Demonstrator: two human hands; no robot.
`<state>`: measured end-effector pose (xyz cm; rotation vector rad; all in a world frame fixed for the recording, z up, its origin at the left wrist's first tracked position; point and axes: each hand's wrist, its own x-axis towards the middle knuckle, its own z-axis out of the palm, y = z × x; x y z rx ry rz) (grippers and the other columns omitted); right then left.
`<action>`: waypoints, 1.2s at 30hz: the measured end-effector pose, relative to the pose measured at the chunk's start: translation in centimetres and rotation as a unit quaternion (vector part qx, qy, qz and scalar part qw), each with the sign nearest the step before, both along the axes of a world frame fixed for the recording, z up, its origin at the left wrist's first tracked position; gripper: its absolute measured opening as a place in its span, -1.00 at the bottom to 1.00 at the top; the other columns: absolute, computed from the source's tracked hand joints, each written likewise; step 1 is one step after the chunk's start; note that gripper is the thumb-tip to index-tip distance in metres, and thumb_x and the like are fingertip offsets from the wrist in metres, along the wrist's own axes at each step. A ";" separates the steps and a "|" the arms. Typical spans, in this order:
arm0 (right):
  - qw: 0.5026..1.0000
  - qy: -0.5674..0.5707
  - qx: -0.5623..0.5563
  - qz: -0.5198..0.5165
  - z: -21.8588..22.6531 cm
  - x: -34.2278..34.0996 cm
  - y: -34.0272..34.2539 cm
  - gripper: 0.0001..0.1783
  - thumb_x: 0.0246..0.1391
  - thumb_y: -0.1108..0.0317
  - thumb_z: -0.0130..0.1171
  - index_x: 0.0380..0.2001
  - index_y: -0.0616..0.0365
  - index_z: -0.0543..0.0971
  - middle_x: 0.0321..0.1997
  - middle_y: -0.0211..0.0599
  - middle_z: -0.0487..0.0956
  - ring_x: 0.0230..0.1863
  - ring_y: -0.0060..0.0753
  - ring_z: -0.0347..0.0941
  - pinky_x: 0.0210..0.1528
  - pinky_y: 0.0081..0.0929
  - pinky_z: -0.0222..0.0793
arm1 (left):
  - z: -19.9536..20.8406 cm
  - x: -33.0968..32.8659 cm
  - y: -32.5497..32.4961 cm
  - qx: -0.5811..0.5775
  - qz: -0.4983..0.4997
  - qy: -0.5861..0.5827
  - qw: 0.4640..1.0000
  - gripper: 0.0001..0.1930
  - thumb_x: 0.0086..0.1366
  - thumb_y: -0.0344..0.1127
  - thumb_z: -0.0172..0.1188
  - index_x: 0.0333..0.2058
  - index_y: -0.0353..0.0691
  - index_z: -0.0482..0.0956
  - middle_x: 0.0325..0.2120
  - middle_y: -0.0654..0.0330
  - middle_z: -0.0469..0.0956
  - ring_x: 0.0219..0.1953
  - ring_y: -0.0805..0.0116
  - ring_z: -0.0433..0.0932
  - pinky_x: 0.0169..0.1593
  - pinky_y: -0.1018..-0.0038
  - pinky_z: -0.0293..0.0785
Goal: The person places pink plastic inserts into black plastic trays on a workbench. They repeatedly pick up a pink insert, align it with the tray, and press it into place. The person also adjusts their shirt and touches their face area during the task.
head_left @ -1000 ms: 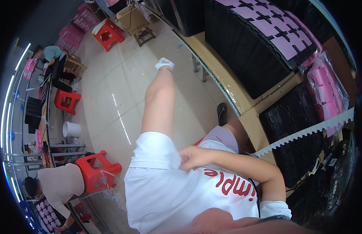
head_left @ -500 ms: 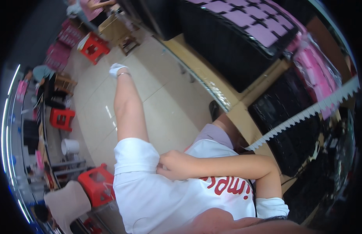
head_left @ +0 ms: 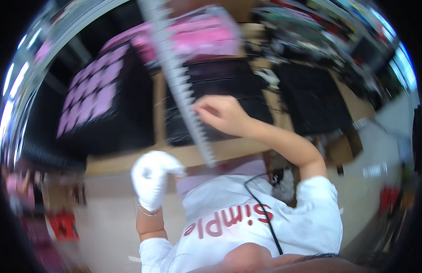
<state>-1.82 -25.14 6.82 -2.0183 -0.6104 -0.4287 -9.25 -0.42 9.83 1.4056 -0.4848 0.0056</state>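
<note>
My left hand [head_left: 152, 179], in a white glove, is at the near edge of the cardboard-topped table [head_left: 115, 163], beside the black case with lilac squares. Blur smears its fingers. My bare right hand [head_left: 222, 113] is over the flat black plastic-wrapped pieces [head_left: 229, 86] in the middle of the table. Its fingers curl in to the thumb, and nothing shows in them. A grey toothed strip [head_left: 179, 86] crosses the view right beside these fingertips; whether they touch it I cannot tell.
To the left stands the tall black case [head_left: 133, 104] topped with lilac squares [head_left: 90, 91]. Pink wrapped bundles [head_left: 204, 38] lie behind. Another black stack [head_left: 311, 100] is on the right, with a cardboard box [head_left: 343, 150] below it. A red stool [head_left: 63, 225] stands at lower left.
The view has swung from the aisle to face the table. My left arm, stretched out before, is bent in. My right hand has left the left sleeve and is over the table.
</note>
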 end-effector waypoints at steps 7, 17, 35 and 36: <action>0.835 -0.430 -0.242 -0.243 2.6 4.9 -12.7 -0.85 -0.14 0.39 0.23 -0.42 0.09 0.51 -0.53 -0.36 0.49 -0.47 -0.30 0.50 -0.41 -0.35 0.45 | 1.6 -4.7 -17.9 0.146 -0.342 -0.140 0.918 -0.85 0.16 -0.38 0.38 -0.50 -0.20 0.57 -0.56 0.19 0.56 -0.50 0.36 0.51 -0.38 0.47 0.42; 0.794 -0.366 -0.381 -0.301 3.0 5.9 -21.4 -0.84 -0.13 0.29 0.21 -0.50 0.02 0.44 -0.55 -0.41 0.47 -0.49 -0.31 0.52 -0.48 -0.36 0.44 | -3.0 -8.3 -23.5 -0.004 -0.512 -0.280 0.812 -0.73 0.02 -0.48 0.33 -0.28 -0.13 0.51 -0.31 0.23 0.55 -0.27 0.21 0.56 -0.12 0.35 0.49; 0.746 -0.372 -0.395 -0.387 9.2 6.5 -25.9 -0.92 -0.05 0.26 0.17 -0.47 -0.02 0.54 -0.59 -0.38 0.57 -0.52 -0.30 0.57 -0.49 -0.33 0.48 | -5.9 -7.8 -26.8 -0.065 -0.480 -0.340 0.806 -0.58 -0.07 -0.48 0.41 -0.19 -0.11 0.50 -0.27 0.25 0.54 -0.21 0.16 0.55 -0.08 0.30 0.45; 0.741 -0.366 -0.400 -0.396 9.7 6.6 -26.5 -0.92 -0.05 0.27 0.16 -0.47 -0.03 0.55 -0.61 -0.39 0.57 -0.53 -0.30 0.57 -0.50 -0.33 0.48 | -6.3 -8.2 -26.9 -0.069 -0.482 -0.315 0.815 -0.58 -0.09 -0.47 0.43 -0.20 -0.11 0.52 -0.23 0.23 0.55 -0.19 0.13 0.55 -0.05 0.28 0.45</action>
